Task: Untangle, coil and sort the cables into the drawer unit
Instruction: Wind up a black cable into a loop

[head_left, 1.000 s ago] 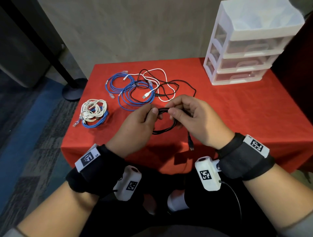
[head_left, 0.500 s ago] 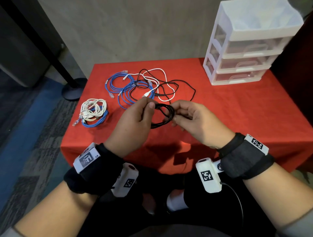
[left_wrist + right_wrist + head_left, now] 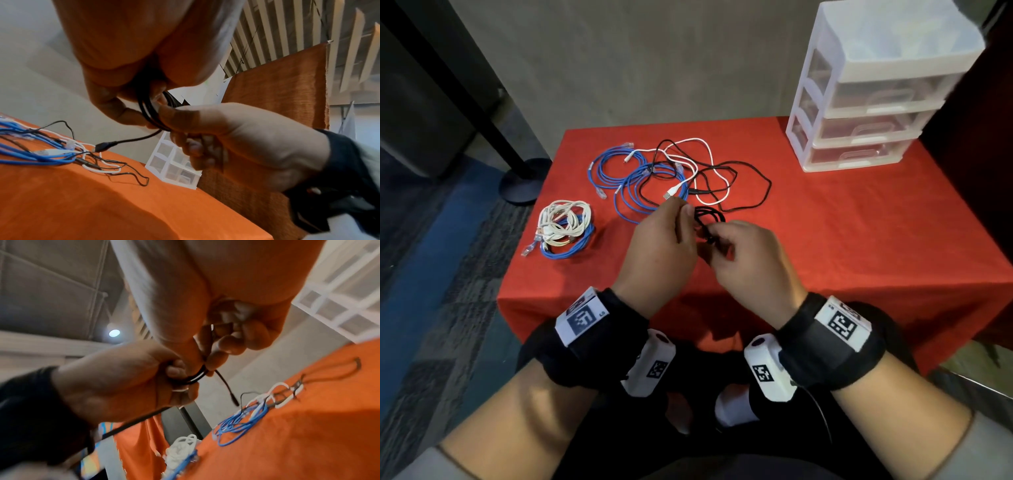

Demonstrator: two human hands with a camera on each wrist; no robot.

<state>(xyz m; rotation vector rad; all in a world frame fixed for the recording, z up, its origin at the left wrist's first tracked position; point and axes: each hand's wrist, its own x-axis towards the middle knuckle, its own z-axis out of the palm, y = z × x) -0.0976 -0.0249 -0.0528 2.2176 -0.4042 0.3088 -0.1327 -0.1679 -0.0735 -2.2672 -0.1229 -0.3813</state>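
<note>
A small coil of black cable [image 3: 708, 219] hangs above the red table between my two hands. My left hand [image 3: 684, 212] pinches the coil's left side between thumb and fingers; in the left wrist view the black cable [image 3: 148, 112] runs through that pinch. My right hand [image 3: 717, 236] grips the coil's near right side with curled fingers. In the right wrist view the black cable [image 3: 196, 378] is pressed between both hands. Its plug end [image 3: 104, 145] sticks out free towards the table. The white drawer unit [image 3: 876, 102] stands at the back right, all drawers closed.
A loose tangle of blue, white and black cables [image 3: 671, 174] lies just beyond my hands. A coiled white and blue bundle [image 3: 565, 229] sits near the left edge. The red tablecloth [image 3: 859, 240] is bare on the right. A black stand base [image 3: 524, 181] is on the floor at left.
Both hands have moved farther over the table and closer together. The black coil has been drawn tighter, and the tail that hung below my right hand has been taken up.
</note>
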